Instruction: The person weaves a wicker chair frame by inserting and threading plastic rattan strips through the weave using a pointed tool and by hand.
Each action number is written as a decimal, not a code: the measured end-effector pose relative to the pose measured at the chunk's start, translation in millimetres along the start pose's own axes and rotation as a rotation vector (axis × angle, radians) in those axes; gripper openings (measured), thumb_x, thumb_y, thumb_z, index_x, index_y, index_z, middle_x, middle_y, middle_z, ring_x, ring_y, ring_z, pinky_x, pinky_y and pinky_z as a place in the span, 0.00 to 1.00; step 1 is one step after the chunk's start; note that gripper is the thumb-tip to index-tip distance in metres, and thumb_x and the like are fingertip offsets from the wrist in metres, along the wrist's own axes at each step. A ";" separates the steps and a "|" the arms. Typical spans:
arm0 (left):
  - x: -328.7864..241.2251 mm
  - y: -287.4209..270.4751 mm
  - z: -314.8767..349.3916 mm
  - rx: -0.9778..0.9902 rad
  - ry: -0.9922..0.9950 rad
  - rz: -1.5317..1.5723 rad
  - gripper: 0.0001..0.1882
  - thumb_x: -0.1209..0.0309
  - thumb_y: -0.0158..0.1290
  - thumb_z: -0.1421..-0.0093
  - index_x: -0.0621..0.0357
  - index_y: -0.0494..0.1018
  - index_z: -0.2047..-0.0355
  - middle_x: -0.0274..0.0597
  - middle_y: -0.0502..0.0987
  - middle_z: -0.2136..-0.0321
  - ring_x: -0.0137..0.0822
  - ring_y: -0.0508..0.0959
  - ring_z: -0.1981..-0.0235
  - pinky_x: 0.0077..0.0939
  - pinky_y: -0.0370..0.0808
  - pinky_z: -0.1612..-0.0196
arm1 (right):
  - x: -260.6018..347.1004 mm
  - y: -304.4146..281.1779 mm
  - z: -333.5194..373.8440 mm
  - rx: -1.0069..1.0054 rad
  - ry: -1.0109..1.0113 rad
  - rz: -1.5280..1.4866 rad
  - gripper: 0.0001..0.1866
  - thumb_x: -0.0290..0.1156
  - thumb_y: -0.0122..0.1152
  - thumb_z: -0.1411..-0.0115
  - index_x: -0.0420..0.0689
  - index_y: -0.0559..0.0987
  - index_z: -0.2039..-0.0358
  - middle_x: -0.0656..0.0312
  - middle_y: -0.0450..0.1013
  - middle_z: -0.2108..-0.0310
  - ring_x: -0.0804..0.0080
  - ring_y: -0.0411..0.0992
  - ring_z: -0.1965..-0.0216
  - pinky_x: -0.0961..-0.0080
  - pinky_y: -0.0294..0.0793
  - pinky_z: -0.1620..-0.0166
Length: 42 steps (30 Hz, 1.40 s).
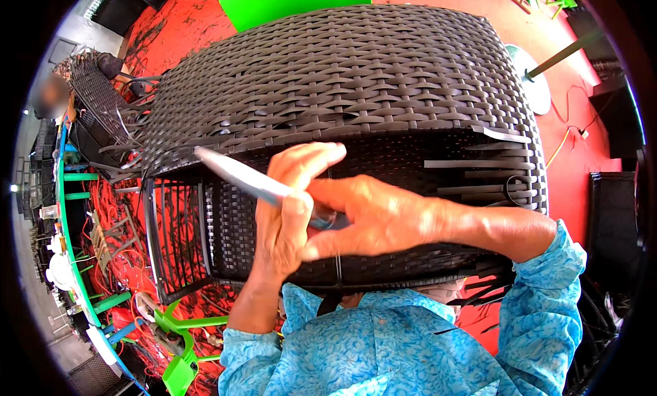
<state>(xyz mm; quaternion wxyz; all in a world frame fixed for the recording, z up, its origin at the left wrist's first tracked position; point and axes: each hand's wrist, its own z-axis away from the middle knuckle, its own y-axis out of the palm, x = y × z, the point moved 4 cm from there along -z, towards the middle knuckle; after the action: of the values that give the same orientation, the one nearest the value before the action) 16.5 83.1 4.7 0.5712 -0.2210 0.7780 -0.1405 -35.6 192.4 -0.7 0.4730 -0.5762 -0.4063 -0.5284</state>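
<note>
A long pointed tool with a pale, blade-like end and a blue-grey handle slants across my two hands, its tip toward the upper left. My left hand is closed round its middle, with upper fingers stretched to the right. From the right, my right hand grips the handle end; motion blurs both hands slightly. Under and beyond them lies a large dark brown woven furniture piece, turned so its hollow side faces me. Loose flat strips stick out along its right inner edge.
A bright green panel stands beyond the weave. At left, another person sits by a second woven piece. A green-edged table curves along the left, and a green plastic chair is low left. Strip scraps litter the red floor.
</note>
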 end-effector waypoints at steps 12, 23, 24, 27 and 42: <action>25.1 -23.2 -56.3 -0.010 0.235 -0.613 0.10 0.81 0.58 0.54 0.61 0.77 0.69 0.41 0.74 0.73 0.40 0.74 0.68 0.29 0.71 0.63 | 2.0 -104.2 7.0 -0.670 0.038 0.685 0.10 0.33 0.60 0.48 0.40 0.76 0.70 0.54 0.72 0.79 0.58 0.73 0.73 0.66 0.70 0.68; 48.9 -26.0 -70.2 0.165 0.275 -0.575 0.05 0.78 0.57 0.52 0.62 0.75 0.73 0.42 0.72 0.77 0.43 0.73 0.72 0.32 0.70 0.68 | -15.9 -87.1 -12.7 -0.535 -0.119 0.908 0.07 0.28 0.63 0.51 0.38 0.77 0.72 0.54 0.70 0.76 0.56 0.71 0.72 0.67 0.69 0.69; 48.3 -24.3 -69.4 0.163 0.275 -0.574 0.05 0.78 0.57 0.52 0.62 0.75 0.73 0.42 0.72 0.77 0.43 0.73 0.72 0.32 0.70 0.68 | -16.9 -87.2 -13.4 -0.533 -0.103 0.916 0.07 0.27 0.63 0.50 0.38 0.76 0.73 0.54 0.70 0.76 0.56 0.71 0.72 0.67 0.69 0.70; 43.0 -18.8 -65.4 0.112 0.400 -0.709 0.05 0.78 0.57 0.53 0.61 0.73 0.73 0.41 0.72 0.77 0.43 0.72 0.73 0.33 0.70 0.69 | -18.4 -89.7 -15.5 -0.457 -0.173 0.899 0.07 0.24 0.62 0.53 0.39 0.75 0.72 0.55 0.69 0.75 0.56 0.71 0.72 0.67 0.70 0.69; 45.0 -18.3 -53.0 -0.005 0.696 -0.731 0.11 0.75 0.56 0.59 0.59 0.73 0.71 0.37 0.71 0.74 0.37 0.72 0.71 0.29 0.68 0.68 | -18.1 -74.3 -15.9 -0.452 -0.296 1.034 0.05 0.24 0.57 0.53 0.43 0.74 0.73 0.57 0.66 0.74 0.56 0.71 0.74 0.63 0.72 0.72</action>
<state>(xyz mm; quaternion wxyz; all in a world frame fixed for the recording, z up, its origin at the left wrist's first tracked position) -41.8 42.9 -7.5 0.1908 -0.4205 0.7944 -0.3947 -113.2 193.9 -10.2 0.4728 -0.8541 -0.0113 -0.2163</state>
